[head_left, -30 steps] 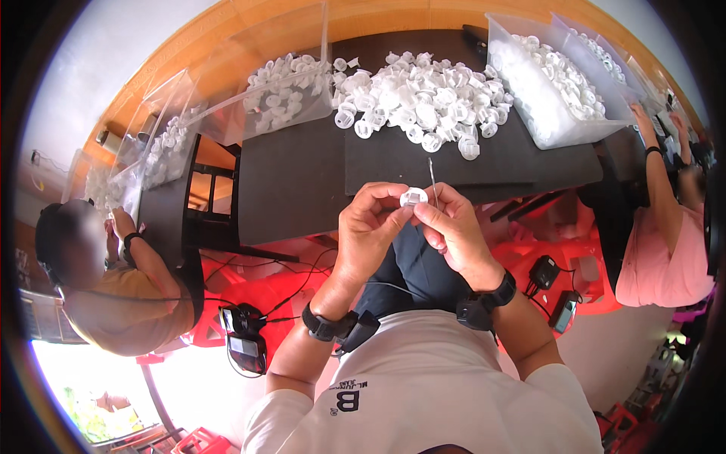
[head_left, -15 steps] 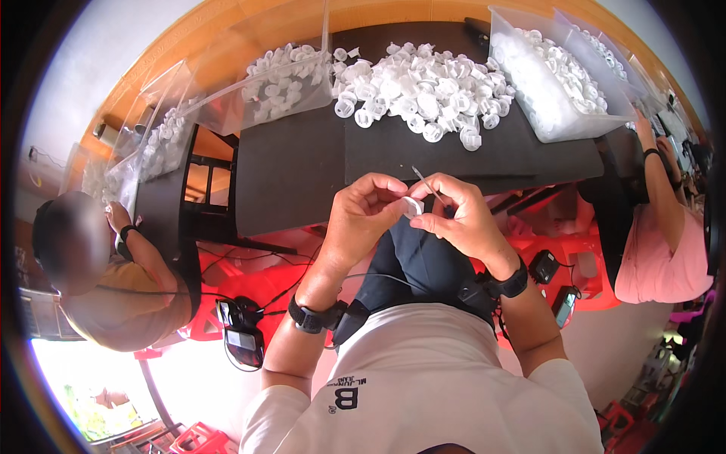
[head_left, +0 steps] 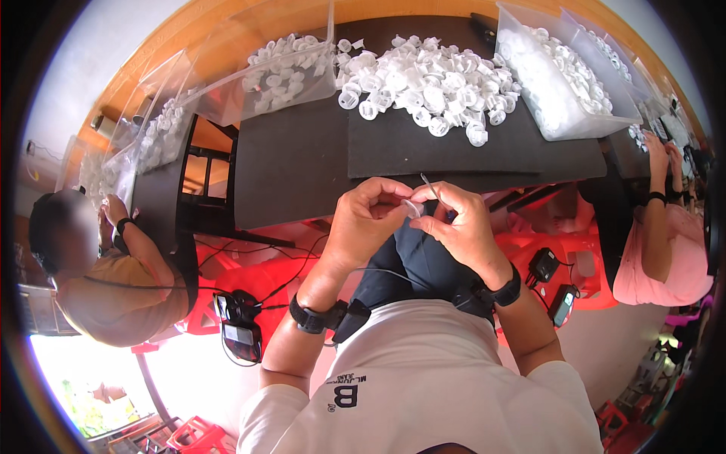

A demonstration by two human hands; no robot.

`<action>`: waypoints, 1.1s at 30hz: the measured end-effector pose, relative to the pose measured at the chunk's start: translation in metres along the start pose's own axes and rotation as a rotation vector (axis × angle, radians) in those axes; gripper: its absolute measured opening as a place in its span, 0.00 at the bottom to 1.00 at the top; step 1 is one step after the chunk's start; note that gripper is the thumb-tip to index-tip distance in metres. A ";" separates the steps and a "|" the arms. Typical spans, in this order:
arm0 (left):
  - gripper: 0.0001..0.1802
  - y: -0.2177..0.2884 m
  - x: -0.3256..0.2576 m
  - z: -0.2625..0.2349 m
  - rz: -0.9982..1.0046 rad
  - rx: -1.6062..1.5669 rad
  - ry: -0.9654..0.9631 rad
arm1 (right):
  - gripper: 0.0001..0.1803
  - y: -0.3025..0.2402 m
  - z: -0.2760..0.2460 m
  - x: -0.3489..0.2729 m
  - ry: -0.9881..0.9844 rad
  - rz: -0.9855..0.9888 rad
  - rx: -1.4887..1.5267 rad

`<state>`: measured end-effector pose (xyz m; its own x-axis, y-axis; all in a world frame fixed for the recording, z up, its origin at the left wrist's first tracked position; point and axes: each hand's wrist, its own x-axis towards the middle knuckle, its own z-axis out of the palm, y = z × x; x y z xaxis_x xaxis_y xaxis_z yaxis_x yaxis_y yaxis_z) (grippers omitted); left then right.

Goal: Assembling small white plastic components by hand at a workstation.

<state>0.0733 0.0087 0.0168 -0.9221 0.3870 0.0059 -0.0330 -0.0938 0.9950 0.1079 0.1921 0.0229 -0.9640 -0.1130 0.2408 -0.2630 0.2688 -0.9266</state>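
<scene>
Above my lap, my left hand (head_left: pixel 369 225) is closed, its thumb and fingertips pinching a small round white plastic piece (head_left: pixel 412 209). On the other side of that piece, my right hand (head_left: pixel 463 227) is closed too, its thumb against the piece's edge. Between the right fingers it also holds a slim metal-shafted tool (head_left: pixel 429 186), whose shaft sticks up past the knuckles. The tool's handle is mostly hidden by the hand, so its exact kind is unclear.
A heap of similar white pieces (head_left: pixel 435 87) lies on the dark table (head_left: pixel 291 163) ahead. Clear bins (head_left: pixel 578 130) of pieces stand right and left. One co-worker (head_left: pixel 125 295) sits at left, another (head_left: pixel 656 261) at right. Black devices (head_left: pixel 240 333) with cables rest on red stools.
The tool in my right hand has turned more upright, and its dark handle shows less. Both hands keep hold of the white piece. At right, the co-worker's hands have shifted.
</scene>
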 end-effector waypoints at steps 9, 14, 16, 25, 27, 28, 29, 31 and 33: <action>0.12 -0.007 0.001 0.004 -0.013 0.170 0.053 | 0.19 0.002 0.009 -0.005 0.104 -0.035 -0.096; 0.12 -0.007 0.001 0.003 -0.023 0.124 -0.012 | 0.19 0.003 0.010 -0.004 0.141 -0.109 -0.084; 0.12 -0.005 0.002 0.002 -0.032 0.129 -0.018 | 0.19 0.001 0.009 -0.003 0.131 -0.115 -0.133; 0.09 -0.006 0.002 0.002 -0.066 0.129 -0.035 | 0.19 0.007 0.013 -0.008 0.136 -0.173 -0.202; 0.08 -0.010 0.002 0.002 -0.073 0.100 -0.037 | 0.19 0.006 0.016 -0.009 0.143 -0.168 -0.200; 0.08 -0.013 0.003 0.002 -0.067 0.027 -0.023 | 0.19 0.006 0.017 -0.009 0.150 -0.163 -0.198; 0.08 -0.016 0.003 0.001 -0.061 -0.046 -0.009 | 0.19 0.005 0.017 -0.009 0.149 -0.163 -0.198; 0.08 -0.018 0.004 -0.001 -0.065 -0.062 -0.022 | 0.19 0.005 0.018 -0.010 0.168 -0.160 -0.205; 0.09 -0.022 0.005 -0.005 -0.068 -0.078 -0.035 | 0.19 0.004 0.018 -0.011 0.160 -0.151 -0.197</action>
<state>0.0672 0.0083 -0.0054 -0.9028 0.4264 -0.0568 -0.1262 -0.1364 0.9826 0.1185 0.1774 0.0115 -0.9033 -0.0174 0.4287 -0.3914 0.4427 -0.8067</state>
